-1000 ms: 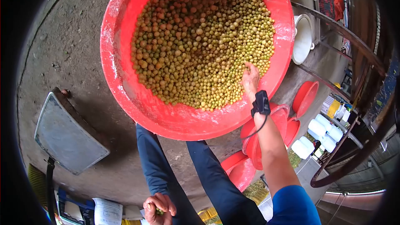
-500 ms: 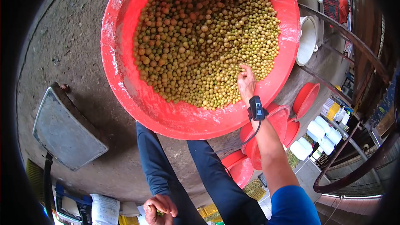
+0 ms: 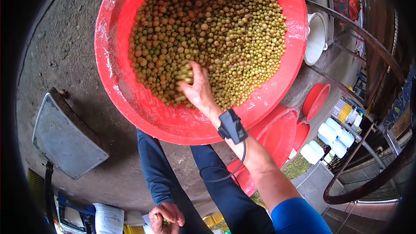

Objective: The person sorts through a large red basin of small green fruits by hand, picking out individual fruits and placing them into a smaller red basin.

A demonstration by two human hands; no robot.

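Over red basin (image 3: pixel 113 82), right hand (image 3: pixel 197 90) scooping green fruits (image 3: pixel 216 26) — left hand (image 3: pixel 167 216) cupped

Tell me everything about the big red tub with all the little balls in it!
The big red tub is round and wide, and looks like plastic. Whitish dusty smears mark its inner wall and rim. It sits on grey concrete ground, just in front of the person's legs. It is heaped with small round fruits, green-yellow with some browner ones. The right hand, with a black device strapped at the wrist, rests in the fruits near the closer edge.
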